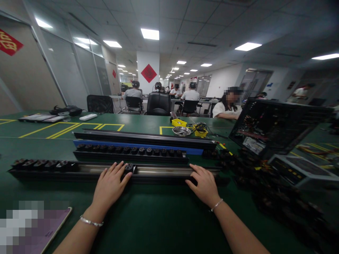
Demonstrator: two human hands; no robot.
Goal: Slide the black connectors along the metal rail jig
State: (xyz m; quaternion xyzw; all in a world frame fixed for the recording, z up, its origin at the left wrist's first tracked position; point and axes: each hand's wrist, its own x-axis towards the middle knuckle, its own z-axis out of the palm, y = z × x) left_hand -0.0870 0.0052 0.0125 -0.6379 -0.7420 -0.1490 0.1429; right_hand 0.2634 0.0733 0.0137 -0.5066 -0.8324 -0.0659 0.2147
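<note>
While both hands lie on the long black rail (161,171), one small block (129,167) sits in it by the thumb and first finger of the left hand (112,180). That hand's fingers are spread over the rail, but I cannot tell if the thumb and first finger pinch the block. The right hand (203,183) has its fingers apart on the rail, well away from the block, maybe to hold it steady. The rail runs across in front of both hands, perhaps so they can reach along it easily. Left of the hands, more blocks (43,164) sit in a row at its end. Just past the hands are a short rail (132,157) full of blocks, a blue strip (195,151) and a far rail (145,135). Right of the right hand are dark parts (275,197), a gray box (302,171) and an open case (278,123). Under it all is a green table (159,215) with yellow lines. Beyond, people sit at desks under bright lights (150,34), and a red sign (148,73) hangs on a post.
</note>
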